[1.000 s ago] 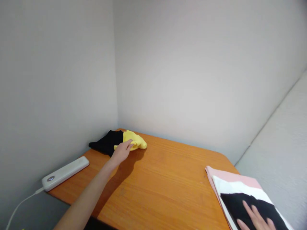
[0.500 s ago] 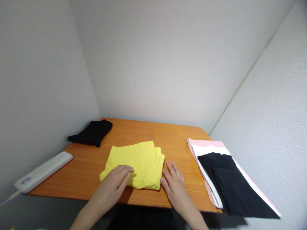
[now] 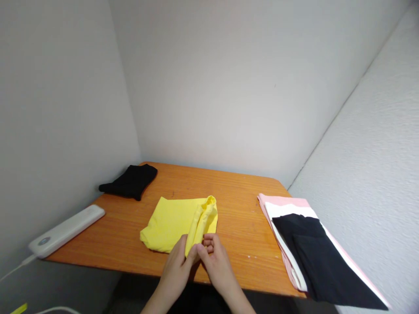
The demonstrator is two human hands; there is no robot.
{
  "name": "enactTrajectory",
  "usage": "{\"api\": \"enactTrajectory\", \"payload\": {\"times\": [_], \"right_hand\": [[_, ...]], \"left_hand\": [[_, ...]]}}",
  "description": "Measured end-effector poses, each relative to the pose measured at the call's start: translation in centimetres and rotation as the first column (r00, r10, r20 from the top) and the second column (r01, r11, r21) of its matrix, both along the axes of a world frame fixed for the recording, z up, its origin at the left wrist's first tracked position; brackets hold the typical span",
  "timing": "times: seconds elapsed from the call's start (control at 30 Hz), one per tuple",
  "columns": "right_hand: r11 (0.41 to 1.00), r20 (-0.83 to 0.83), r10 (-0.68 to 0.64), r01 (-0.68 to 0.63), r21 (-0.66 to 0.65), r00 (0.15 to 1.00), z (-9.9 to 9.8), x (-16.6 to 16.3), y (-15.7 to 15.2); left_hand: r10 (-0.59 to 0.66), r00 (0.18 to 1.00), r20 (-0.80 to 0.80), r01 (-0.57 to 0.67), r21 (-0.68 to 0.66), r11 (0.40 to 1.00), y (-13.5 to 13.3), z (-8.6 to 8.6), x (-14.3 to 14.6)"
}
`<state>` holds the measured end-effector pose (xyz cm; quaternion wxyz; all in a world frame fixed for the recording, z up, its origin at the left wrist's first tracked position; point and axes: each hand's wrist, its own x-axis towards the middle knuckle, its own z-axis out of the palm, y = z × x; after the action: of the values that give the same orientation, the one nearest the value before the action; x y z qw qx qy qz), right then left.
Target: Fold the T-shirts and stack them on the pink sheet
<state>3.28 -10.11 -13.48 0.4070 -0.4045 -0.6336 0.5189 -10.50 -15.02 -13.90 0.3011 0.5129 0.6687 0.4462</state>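
Now left hand point(image 3: 178, 262) and right hand point(image 3: 216, 261) pinch yellow cloth point(image 3: 168, 220), seemingly its folded edge

The yellow cloth point(image 3: 166, 222) by the surface's front edge is a plain, bright yellow. The surface point(image 3: 242, 209) is orange-brown wood with fine grain lines. A plain black garment point(image 3: 131, 181) lies at the far left corner. The folded stack point(image 3: 314, 253) on the right edge shows pink lowest, then white, with black on top. The charger block point(image 3: 65, 230) at the left edge is white with a grey round spot.
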Motion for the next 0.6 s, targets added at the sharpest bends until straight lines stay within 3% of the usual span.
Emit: {"api": "enactTrajectory", "payload": {"times": [0.1,0.2,0.3,0.4,0.47,0.6], "right_hand": [[1.0,-0.004,0.004,-0.004,0.008,1.0,0.6,0.3,0.1],[1.0,-0.013,-0.004,0.004,0.014,1.0,1.0,1.0,-0.4],[1.0,-0.024,-0.024,0.024,0.016,0.999,1.3,3.0,-0.5],[0.997,-0.056,-0.079,0.079,-0.004,0.995,2.1,7.0,0.0],[0.987,-0.089,-0.16,0.156,-0.045,0.983,3.1,10.8,0.3],[0.959,0.004,-0.282,0.282,-0.04,0.959,5.9,18.9,-1.2]], "left_hand": [[0.0,0.974,0.224,-0.012,0.05,0.999,-0.6,-1.1,0.5],[0.08,0.882,0.464,-0.1,0.018,0.995,-1.4,-1.4,0.6],[0.103,0.719,0.688,-0.121,-0.022,0.992,-2.8,-0.4,0.0],[0.104,0.58,0.808,-0.127,-0.037,0.991,-5.0,1.5,-1.7],[0.16,0.568,0.807,-0.153,-0.087,0.984,-6.5,3.0,-3.2],[0.28,0.687,0.67,-0.24,-0.154,0.958,-9.4,5.0,-5.9]]}}
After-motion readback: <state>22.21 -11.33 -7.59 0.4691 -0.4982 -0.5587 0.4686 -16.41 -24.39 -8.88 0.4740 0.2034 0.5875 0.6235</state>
